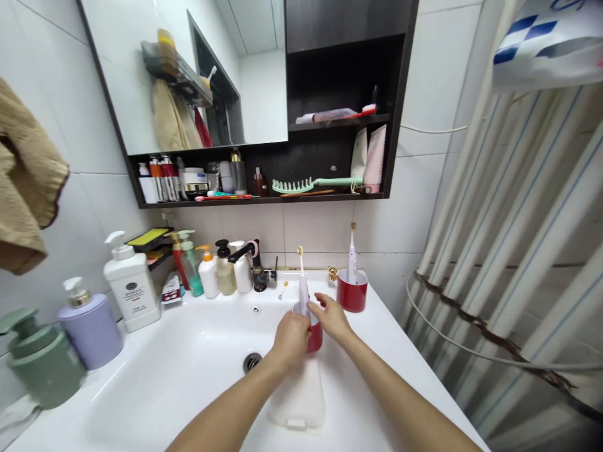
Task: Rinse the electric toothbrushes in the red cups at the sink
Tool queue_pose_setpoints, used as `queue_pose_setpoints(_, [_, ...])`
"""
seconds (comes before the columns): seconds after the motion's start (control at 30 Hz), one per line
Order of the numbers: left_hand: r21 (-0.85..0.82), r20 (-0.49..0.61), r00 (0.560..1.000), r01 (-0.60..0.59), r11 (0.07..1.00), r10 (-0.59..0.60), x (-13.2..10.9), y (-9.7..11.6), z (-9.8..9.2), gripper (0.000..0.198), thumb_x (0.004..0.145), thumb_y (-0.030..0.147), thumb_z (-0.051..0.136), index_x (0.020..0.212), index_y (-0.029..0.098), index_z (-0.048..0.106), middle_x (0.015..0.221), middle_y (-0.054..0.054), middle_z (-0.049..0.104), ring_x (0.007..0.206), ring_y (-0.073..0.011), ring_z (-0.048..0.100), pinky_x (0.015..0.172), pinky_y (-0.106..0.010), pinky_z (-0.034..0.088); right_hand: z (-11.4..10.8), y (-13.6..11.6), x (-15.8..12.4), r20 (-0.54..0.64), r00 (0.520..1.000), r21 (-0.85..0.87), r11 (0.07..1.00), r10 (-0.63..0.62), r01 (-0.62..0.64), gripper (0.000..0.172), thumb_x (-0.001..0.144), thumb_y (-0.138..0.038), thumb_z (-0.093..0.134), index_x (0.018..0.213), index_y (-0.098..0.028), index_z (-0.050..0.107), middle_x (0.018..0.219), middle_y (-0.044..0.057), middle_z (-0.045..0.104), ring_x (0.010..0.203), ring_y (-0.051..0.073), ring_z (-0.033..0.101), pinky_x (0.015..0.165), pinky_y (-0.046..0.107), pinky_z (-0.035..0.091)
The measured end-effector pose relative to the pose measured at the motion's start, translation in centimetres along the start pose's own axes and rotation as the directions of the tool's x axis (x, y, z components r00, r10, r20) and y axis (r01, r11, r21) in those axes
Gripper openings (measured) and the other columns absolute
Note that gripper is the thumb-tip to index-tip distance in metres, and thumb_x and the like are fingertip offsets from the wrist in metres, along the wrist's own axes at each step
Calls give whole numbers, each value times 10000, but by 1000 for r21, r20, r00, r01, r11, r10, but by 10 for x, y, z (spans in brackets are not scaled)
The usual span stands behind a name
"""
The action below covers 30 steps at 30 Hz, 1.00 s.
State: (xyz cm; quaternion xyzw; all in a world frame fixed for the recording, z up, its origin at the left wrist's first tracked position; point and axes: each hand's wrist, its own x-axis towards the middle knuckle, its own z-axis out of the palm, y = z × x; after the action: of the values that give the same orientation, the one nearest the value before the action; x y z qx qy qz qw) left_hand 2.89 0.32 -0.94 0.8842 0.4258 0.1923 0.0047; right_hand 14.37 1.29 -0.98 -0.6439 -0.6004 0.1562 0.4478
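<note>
A pale electric toothbrush stands upright with its handle in a red cup at the sink's right edge. My left hand is closed at the cup's left side and covers much of it; its inner fingers are hidden. From the right, my right hand reaches to the toothbrush handle, fingers stretched and apart, thumb tip at or very near the handle. Below my left hand lies a white plastic case, slightly blurred. Another red cup with a second electric toothbrush stands farther right.
The white sink spreads to the left, with a black faucet behind. Several pump bottles line its left and back edges. A loose brush head lies behind the cup. Pipes run along the right; a mirror cabinet hangs above.
</note>
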Motion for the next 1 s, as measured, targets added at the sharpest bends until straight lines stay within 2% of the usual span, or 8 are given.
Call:
queue_pose_setpoints(0.2, [-12, 93, 991, 94, 996, -92, -43, 4, -2, 212, 626, 85, 329, 660, 130, 533, 709, -71, 561, 705, -161, 482, 671, -265, 327, 29, -1, -20, 254, 967, -35, 999, -17, 27, 220, 731, -256, 389, 896, -134, 469, 909, 34, 507, 775, 126, 495, 666, 326, 405])
queue_pose_setpoints(0.4, [-65, 95, 988, 131, 989, -124, -51, 3, 1, 203, 630, 88, 332, 639, 142, 527, 710, -63, 564, 720, -164, 482, 722, -287, 310, 38, -12, -30, 261, 965, -3, 1000, -20, 21, 195, 720, -267, 404, 816, -125, 497, 800, 15, 537, 695, 110, 505, 632, 299, 403])
queue_pose_setpoints(0.5, [-186, 27, 986, 166, 968, -164, -55, -3, 8, 145, 609, 114, 393, 598, 163, 530, 659, -54, 564, 698, -173, 490, 763, -318, 283, 30, -23, -30, 201, 978, 67, 997, -51, 38, 158, 685, -273, 425, 742, -145, 496, 688, 7, 548, 653, 127, 503, 617, 276, 388])
queue_pose_setpoints(0.63, [-488, -193, 954, 110, 866, -230, -54, -14, 6, 116, 611, 171, 443, 671, 190, 541, 713, -48, 569, 724, -173, 488, 803, -345, 248, 3, -45, -30, 106, 991, 156, 986, -82, 65, 165, 683, -329, 371, 714, -177, 426, 648, 6, 514, 617, 144, 483, 574, 262, 371])
queue_pose_setpoints(0.73, [-788, -232, 871, 93, 608, -434, -43, -19, -9, 170, 653, 276, 411, 731, 175, 523, 755, -57, 557, 739, -161, 489, 722, -306, 326, -14, -59, -45, 100, 990, 219, 973, -96, 72, 194, 693, -366, 334, 705, -183, 399, 643, 5, 488, 594, 135, 467, 545, 253, 368])
queue_pose_setpoints(0.83, [-985, -28, 857, 66, 162, -515, -30, -19, -24, 233, 652, 334, 409, 755, 145, 499, 739, -62, 555, 707, -144, 507, 669, -278, 362, -14, -62, -71, 267, 960, 324, 946, -86, -5, 228, 707, -381, 305, 671, -175, 397, 563, -16, 467, 492, 102, 457, 466, 227, 377])
queue_pose_setpoints(0.9, [-991, 118, 896, 75, -115, -429, -25, -18, -27, 246, 646, 343, 421, 756, 133, 485, 686, -56, 559, 637, -131, 521, 638, -277, 375, -5, -58, -87, 524, 852, 480, 828, -5, -291, 246, 712, -400, 290, 667, -174, 375, 529, -34, 441, 405, 70, 409, 404, 212, 363])
queue_pose_setpoints(1.0, [-937, 233, 903, 109, -333, -360, -23, -17, -23, 208, 624, 314, 464, 695, 119, 471, 567, -30, 545, 516, -109, 513, 563, -260, 383, 9, -49, -99, 665, 745, 542, 662, 39, -518, 261, 704, -417, 307, 649, -169, 368, 546, -41, 416, 390, 41, 372, 390, 192, 352])
